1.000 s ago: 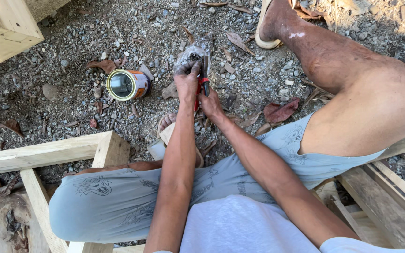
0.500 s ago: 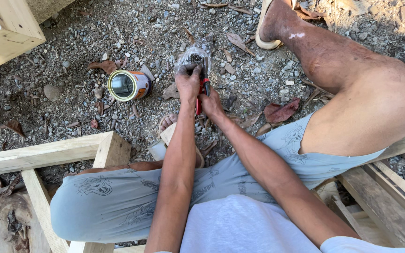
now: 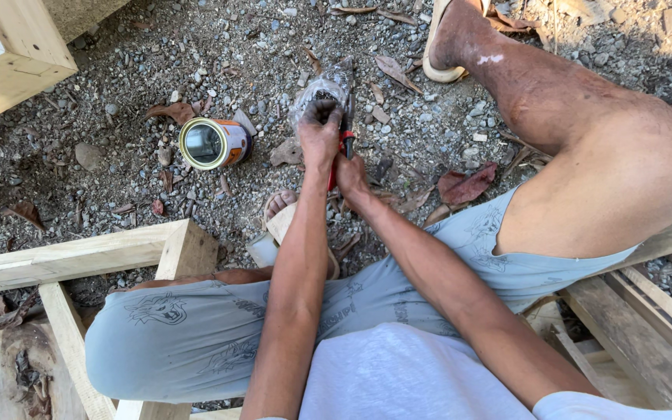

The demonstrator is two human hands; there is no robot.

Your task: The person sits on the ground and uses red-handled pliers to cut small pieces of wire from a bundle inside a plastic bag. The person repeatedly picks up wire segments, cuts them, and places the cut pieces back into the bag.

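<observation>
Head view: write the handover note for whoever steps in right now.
Left hand: grip closed on a clear plastic bag lying on the gravel.
Right hand: grip closed on a red-handled tool, its dark tip at the bag; whether it is cutting cannot be told.
Open tin can lies on its side, left of the bag.
Done: bag and tool in hand.
Left: bag's contents not visible, nothing taken out.
</observation>
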